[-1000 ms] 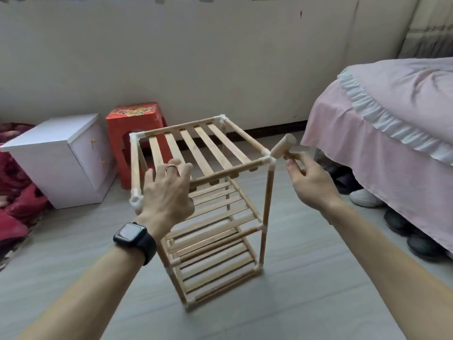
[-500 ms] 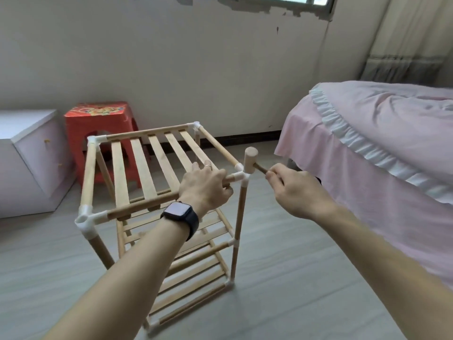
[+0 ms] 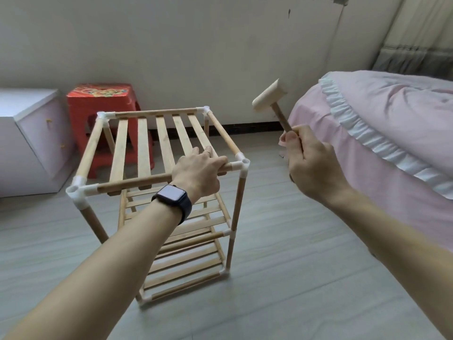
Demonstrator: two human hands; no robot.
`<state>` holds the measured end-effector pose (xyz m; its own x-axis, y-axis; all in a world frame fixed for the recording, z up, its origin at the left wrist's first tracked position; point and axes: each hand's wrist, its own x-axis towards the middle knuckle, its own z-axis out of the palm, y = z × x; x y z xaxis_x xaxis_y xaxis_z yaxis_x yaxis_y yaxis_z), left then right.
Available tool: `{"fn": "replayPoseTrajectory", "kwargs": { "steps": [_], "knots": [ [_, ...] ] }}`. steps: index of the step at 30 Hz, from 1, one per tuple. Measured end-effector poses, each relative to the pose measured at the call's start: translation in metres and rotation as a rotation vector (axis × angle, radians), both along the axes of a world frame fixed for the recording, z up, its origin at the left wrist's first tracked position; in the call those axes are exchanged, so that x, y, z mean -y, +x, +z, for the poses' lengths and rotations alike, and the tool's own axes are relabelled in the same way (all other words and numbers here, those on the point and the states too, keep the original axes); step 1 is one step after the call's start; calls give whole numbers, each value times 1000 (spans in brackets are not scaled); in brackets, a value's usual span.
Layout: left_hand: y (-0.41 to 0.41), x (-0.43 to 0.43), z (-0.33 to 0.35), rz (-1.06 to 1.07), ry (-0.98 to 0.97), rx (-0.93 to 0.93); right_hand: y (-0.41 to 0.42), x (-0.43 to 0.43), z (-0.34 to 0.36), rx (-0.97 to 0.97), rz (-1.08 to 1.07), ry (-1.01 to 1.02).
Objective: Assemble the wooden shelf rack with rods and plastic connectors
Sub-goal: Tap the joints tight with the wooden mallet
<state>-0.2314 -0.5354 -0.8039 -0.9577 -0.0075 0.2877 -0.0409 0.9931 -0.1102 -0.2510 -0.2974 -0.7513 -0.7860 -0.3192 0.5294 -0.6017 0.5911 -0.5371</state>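
A wooden shelf rack (image 3: 144,148) with three slatted tiers stands upright on the floor, its rods joined by white plastic connectors. My left hand (image 3: 198,171) grips the top front rod close to the near right corner connector (image 3: 241,164). My right hand (image 3: 311,168) holds a small wooden mallet (image 3: 269,95) by its handle. The mallet head is raised above and to the right of that corner, apart from the rack.
A pink-covered bed (image 3: 382,133) fills the right side, close to the rack. A red plastic stool (image 3: 105,111) and a white cabinet (image 3: 29,141) stand behind the rack at the left, against the wall. Grey floor (image 3: 294,278) spreads in front.
The mallet has gone from resting low at the near right corner connector to raised well above it. My left hand has closed round the top front rod.
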Motion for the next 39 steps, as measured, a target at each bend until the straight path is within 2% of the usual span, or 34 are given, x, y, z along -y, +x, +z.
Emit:
{"fn": "replayPoseTrajectory", "kwargs": {
  "steps": [1,3,4,7,8,9,11,12,15,16,19,20,22,23,26,27,30,35,39],
  "knots": [
    [0,1,1,-1,0,-1,-1,0,0,32,-12,97],
    [1,0,0,-3,-3,-1,0,-1,-4,196,-57,480],
    [1,-1,0,-4,-7,1,-1,-1,-4,230,-59,507],
    [1,-1,-1,-3,-11,1,1,3,1,33,-37,119],
    [1,-1,0,-3,-12,1,2,5,1,13,-39,77],
    [1,-1,0,-2,-11,2,0,7,1,57,-62,161],
    [1,-1,0,2,-7,2,1,6,-1,254,-115,451],
    [1,-1,-1,1,-4,2,-1,5,-1,281,-114,473],
    [-1,-1,-1,3,14,-3,3,4,-2,111,-56,111],
    [0,-2,0,4,16,-1,4,5,-4,96,-49,101],
    [1,-3,-1,5,7,8,9,9,-11,248,-71,444],
    [2,-3,-1,6,2,11,7,10,-11,220,-73,418],
    [2,-3,-2,9,-1,7,8,10,-8,83,-59,127],
    [3,-3,-1,11,-1,6,8,12,-8,67,-65,111],
    [2,-4,-1,11,-3,18,9,12,-13,246,-113,509],
    [1,-3,-1,10,-7,28,9,10,-13,259,-122,515],
    [-1,2,-1,-3,-1,54,7,8,-12,168,-128,185],
    [9,15,4,-113,43,109,15,15,-32,313,-128,-1],
    [44,38,6,-203,184,163,20,30,-46,398,-85,-203]
  ]
}}
